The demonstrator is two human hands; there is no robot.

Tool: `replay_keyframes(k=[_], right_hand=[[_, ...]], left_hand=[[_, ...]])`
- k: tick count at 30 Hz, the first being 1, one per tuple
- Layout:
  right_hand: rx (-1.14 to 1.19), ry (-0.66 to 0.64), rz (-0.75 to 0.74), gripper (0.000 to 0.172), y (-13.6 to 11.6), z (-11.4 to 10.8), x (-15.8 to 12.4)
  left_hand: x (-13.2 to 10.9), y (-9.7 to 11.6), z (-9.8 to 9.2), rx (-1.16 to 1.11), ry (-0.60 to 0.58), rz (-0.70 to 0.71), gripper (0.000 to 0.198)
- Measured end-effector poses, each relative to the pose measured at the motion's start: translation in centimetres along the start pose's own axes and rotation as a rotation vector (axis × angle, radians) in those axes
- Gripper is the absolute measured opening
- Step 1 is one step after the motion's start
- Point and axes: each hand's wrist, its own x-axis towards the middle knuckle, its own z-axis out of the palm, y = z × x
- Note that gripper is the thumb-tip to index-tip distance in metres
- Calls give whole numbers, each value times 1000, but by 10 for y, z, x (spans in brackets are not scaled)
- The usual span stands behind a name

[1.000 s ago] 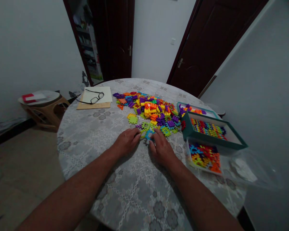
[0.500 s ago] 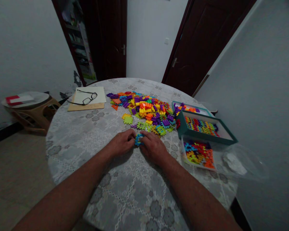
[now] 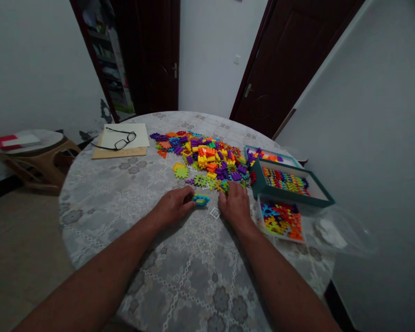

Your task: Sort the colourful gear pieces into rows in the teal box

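My left hand [image 3: 174, 204] rests on the round table [image 3: 131, 203] with its fingers curled around a small blue and green block assembly [image 3: 201, 199]. To the right, my right hand [image 3: 235, 205] lies at the near edge of a heap of coloured interlocking blocks [image 3: 204, 156], fingers bent down onto the green pieces there; what they hold, if anything, is hidden. A small white square piece [image 3: 215, 212] lies on the cloth between the two hands.
A teal box [image 3: 290, 184] of sorted blocks and a clear tray [image 3: 280, 217] of blocks sit at the right, with a clear plastic bag [image 3: 339, 233] beyond. Glasses [image 3: 119, 140] lie on paper at the back left. A stool [image 3: 31, 159] stands left of the table.
My right hand has let go of the blue and green assembly and moved right to the edge of the heap. The left hand stays on the assembly. The white square piece is now uncovered.
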Motion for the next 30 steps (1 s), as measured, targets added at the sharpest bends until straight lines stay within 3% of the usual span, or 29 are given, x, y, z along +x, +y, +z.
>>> replay_keyframes(k=[4, 7, 12, 18, 22, 25, 30], right_hand=[[-44, -100, 34, 27, 7, 1, 2], [-6, -147, 3, 31, 9, 1, 2], [210, -130, -131, 30, 7, 0, 0], [336, -70, -92, 23, 0, -16, 7], [416, -228, -183, 23, -11, -18, 3], [450, -309, -218, 29, -19, -14, -3], [510, -332, -228, 43, -24, -10, -8]], left_hand=[[-1, 0, -1, 48, -16, 45, 6], [-2, -2, -1, 59, -31, 70, 2], [-3, -6, 2, 53, -28, 92, 6], [-3, -6, 1, 34, -36, 114, 12], [-3, -5, 1, 15, -42, 105, 14], [-3, -5, 1, 9, -42, 85, 16], [-3, -5, 1, -2, -21, 63, 26]])
